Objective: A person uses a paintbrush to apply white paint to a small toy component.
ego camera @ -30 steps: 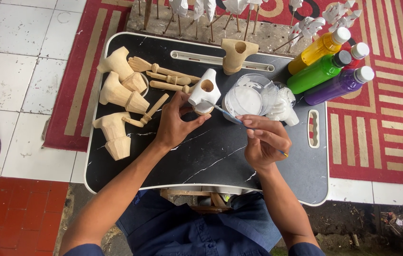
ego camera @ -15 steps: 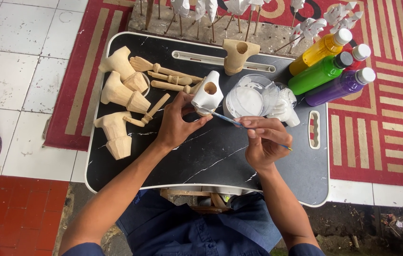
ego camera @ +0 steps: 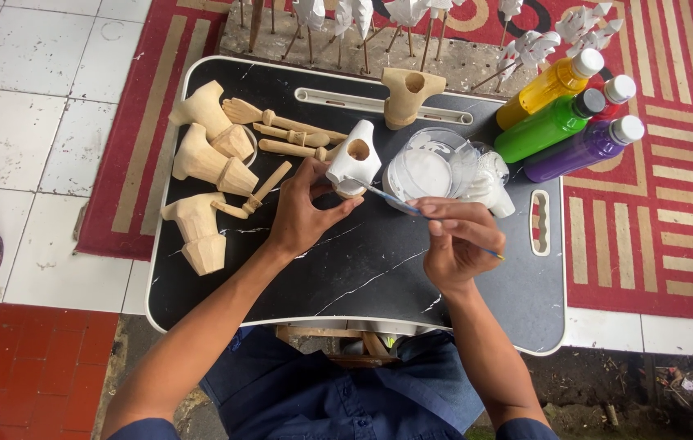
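head view, straight down, close over lap table

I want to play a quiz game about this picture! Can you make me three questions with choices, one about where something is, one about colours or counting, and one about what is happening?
1. Where are the capped paint bottles?
A. far right of the black marble-patterned tray
B. on the floor tiles
C. in the person's lap

2. What colour is the bottle between the yellow bottle and the purple bottle?
A. blue
B. green
C. orange

3. What does the left hand hold?
A. a spoon
B. nothing
C. a white-painted wooden piece

Answers: 1 A, they lie by the tray's far right edge. 2 B, it is green. 3 C, fingers wrap it while the right hand points a thin paintbrush at it.
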